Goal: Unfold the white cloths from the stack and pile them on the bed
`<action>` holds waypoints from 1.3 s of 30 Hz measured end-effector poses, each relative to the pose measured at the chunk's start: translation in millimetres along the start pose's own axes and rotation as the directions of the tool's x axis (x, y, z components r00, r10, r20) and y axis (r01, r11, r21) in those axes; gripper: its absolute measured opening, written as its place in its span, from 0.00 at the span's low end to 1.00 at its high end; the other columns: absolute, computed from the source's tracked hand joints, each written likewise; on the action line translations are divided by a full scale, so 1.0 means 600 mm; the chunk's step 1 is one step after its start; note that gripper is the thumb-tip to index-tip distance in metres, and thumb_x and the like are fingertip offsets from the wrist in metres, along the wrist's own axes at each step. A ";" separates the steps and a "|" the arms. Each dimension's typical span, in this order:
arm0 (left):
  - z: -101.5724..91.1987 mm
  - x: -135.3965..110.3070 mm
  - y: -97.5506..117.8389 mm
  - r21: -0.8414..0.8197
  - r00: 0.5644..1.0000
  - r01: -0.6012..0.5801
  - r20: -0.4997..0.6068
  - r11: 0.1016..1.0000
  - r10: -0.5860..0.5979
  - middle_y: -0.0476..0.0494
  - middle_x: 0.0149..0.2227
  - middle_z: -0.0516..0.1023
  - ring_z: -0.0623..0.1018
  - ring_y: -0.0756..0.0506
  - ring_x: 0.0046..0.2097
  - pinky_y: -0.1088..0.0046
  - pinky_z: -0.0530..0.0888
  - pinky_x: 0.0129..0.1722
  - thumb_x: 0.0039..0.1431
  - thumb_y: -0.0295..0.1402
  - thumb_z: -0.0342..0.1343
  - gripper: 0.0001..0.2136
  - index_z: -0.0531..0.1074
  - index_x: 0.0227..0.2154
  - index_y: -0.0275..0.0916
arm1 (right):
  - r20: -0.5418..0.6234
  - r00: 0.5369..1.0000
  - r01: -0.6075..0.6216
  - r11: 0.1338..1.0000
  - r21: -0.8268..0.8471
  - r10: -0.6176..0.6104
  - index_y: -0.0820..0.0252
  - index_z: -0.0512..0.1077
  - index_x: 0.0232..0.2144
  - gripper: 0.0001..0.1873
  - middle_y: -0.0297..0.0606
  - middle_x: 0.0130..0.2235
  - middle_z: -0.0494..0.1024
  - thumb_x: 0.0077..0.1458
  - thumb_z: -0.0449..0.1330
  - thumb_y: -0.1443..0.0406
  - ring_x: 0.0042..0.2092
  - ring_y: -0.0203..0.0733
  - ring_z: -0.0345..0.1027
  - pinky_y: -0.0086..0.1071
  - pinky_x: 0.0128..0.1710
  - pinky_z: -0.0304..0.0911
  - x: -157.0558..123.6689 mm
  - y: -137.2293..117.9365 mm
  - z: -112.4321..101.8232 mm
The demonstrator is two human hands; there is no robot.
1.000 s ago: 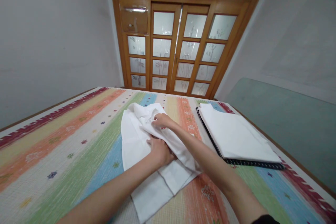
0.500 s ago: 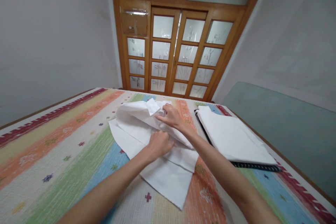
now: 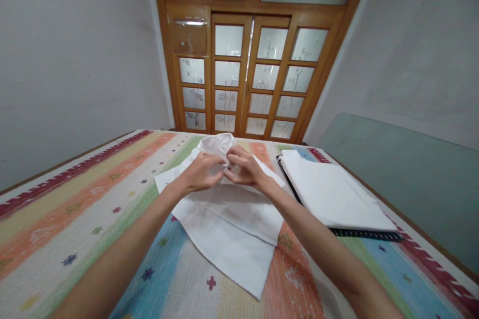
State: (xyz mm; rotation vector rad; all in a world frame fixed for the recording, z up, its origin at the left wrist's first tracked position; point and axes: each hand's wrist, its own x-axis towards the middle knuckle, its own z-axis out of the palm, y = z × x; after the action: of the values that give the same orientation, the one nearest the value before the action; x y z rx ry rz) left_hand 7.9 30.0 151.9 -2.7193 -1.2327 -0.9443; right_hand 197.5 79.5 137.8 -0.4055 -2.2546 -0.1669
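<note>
A white garment [image 3: 228, 239] lies spread and partly bunched on the striped tablecloth [image 3: 112, 219] in front of me. Its far part rises in loose folds, while the near part lies flat and ends in a corner pointing toward me. My left hand [image 3: 205, 170] pinches the raised fabric from the left. Right beside it, my right hand [image 3: 243, 165] pinches the same fabric with curled fingers. The two sets of fingertips meet, or nearly so, over the garment's upper part. Which part of the garment sits between the fingertips is too small to make out.
To the right lies a folded stack of white cloth [image 3: 333, 192] with a black edge [image 3: 366, 234] showing beneath. A pale green panel [image 3: 404, 174] leans along the right wall. Beyond the table stand wooden doors with glass panes [image 3: 249, 84].
My left hand has risen from the middle of the garment and moved up and left to meet my right hand. The garment's far part is now lifted and bunched between them.
</note>
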 end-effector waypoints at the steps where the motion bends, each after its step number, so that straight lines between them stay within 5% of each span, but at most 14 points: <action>1: 0.003 0.000 0.002 -0.035 1.000 0.027 0.004 0.999 -0.027 0.43 0.41 0.81 0.78 0.43 0.43 0.65 0.69 0.51 0.55 0.33 0.52 0.11 0.76 0.40 0.39 | -0.017 1.000 0.017 0.999 0.027 -0.016 0.56 0.64 0.25 0.06 0.41 0.36 0.69 0.46 0.58 0.71 0.40 0.43 0.64 0.35 0.40 0.63 -0.001 0.003 -0.005; 5: 0.012 0.004 0.011 -0.130 0.994 0.107 0.032 0.986 -0.104 0.44 0.40 0.82 0.78 0.44 0.41 0.71 0.71 0.45 0.57 0.31 0.47 0.14 0.77 0.40 0.40 | -0.114 0.991 -0.063 0.997 0.046 0.068 0.60 0.68 0.34 0.10 0.46 0.43 0.70 0.45 0.58 0.70 0.46 0.46 0.65 0.36 0.44 0.63 -0.010 0.010 -0.019; 8: 0.017 0.012 0.016 -0.179 0.986 0.164 0.019 0.970 -0.163 0.45 0.39 0.82 0.78 0.44 0.40 0.72 0.71 0.43 0.57 0.31 0.46 0.15 0.78 0.37 0.39 | -0.143 0.948 -0.284 0.958 0.028 0.285 0.59 0.67 0.29 0.05 0.39 0.33 0.71 0.46 0.60 0.67 0.36 0.42 0.65 0.32 0.36 0.61 -0.018 0.004 -0.014; 15: 0.038 0.005 0.022 -0.171 0.977 0.208 0.084 0.963 -0.197 0.48 0.28 0.79 0.75 0.48 0.31 0.76 0.67 0.33 0.56 0.33 0.51 0.11 0.77 0.29 0.36 | 0.079 0.748 -0.659 0.722 0.213 0.659 0.60 0.64 0.17 0.11 0.29 0.20 0.68 0.49 0.55 0.67 0.25 0.32 0.60 0.26 0.27 0.52 -0.035 -0.014 0.016; 20: 0.066 -0.005 0.022 -0.140 0.984 0.169 0.083 0.976 -0.158 0.44 0.30 0.81 0.77 0.47 0.32 0.75 0.66 0.33 0.63 0.35 0.48 0.14 0.78 0.30 0.37 | 0.209 0.642 -0.766 0.603 0.224 0.737 0.60 0.66 0.15 0.12 0.30 0.18 0.68 0.48 0.56 0.68 0.24 0.33 0.62 0.26 0.25 0.51 -0.045 -0.009 0.020; 23: 0.078 -0.006 0.019 -0.075 0.977 0.209 0.059 0.975 -0.205 0.41 0.33 0.83 0.79 0.45 0.34 0.74 0.67 0.35 0.62 0.34 0.49 0.12 0.78 0.33 0.38 | 0.310 0.587 -0.797 0.466 0.385 0.748 0.59 0.65 0.16 0.11 0.29 0.17 0.66 0.48 0.54 0.67 0.20 0.32 0.59 0.25 0.22 0.53 -0.055 -0.003 0.026; 25: 0.082 -0.005 0.016 -0.017 0.968 0.246 0.053 0.969 -0.245 0.40 0.32 0.82 0.79 0.44 0.34 0.73 0.67 0.35 0.62 0.34 0.49 0.12 0.77 0.32 0.38 | 0.318 0.585 -0.775 0.398 0.490 0.746 0.59 0.65 0.17 0.11 0.28 0.16 0.66 0.49 0.54 0.64 0.19 0.31 0.59 0.24 0.20 0.54 -0.061 0.000 0.030; 30: 0.092 -0.001 0.013 0.044 0.954 0.297 0.039 0.954 -0.298 0.41 0.28 0.79 0.77 0.44 0.30 0.73 0.65 0.31 0.62 0.32 0.47 0.12 0.74 0.29 0.38 | 0.250 0.631 -0.700 0.400 0.591 0.734 0.58 0.66 0.19 0.13 0.28 0.17 0.67 0.49 0.58 0.57 0.18 0.31 0.59 0.24 0.18 0.55 -0.067 -0.002 0.034; 34: 0.095 0.002 0.019 -0.159 0.950 0.307 -0.009 0.938 -0.313 0.44 0.29 0.79 0.77 0.45 0.32 0.72 0.67 0.35 0.63 0.35 0.43 0.13 0.73 0.31 0.39 | 0.250 0.636 -0.656 0.341 0.674 0.730 0.58 0.66 0.20 0.16 0.29 0.16 0.68 0.49 0.60 0.54 0.16 0.32 0.60 0.25 0.15 0.57 -0.064 -0.005 0.030; 39: 0.093 0.002 0.026 -0.373 0.930 0.324 -0.042 0.869 -0.365 0.45 0.30 0.77 0.76 0.45 0.34 0.71 0.68 0.37 0.63 0.40 0.42 0.16 0.72 0.29 0.38 | 0.225 0.666 -0.625 0.368 0.688 0.711 0.59 0.67 0.21 0.17 0.30 0.17 0.69 0.49 0.62 0.53 0.17 0.34 0.63 0.27 0.17 0.61 -0.066 -0.006 0.030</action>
State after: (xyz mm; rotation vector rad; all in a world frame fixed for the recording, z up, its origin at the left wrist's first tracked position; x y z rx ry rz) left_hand 48.2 33.8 110.7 -2.6911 -1.7155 -1.4753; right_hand 207.9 71.5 96.1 -0.8107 -1.6541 1.1035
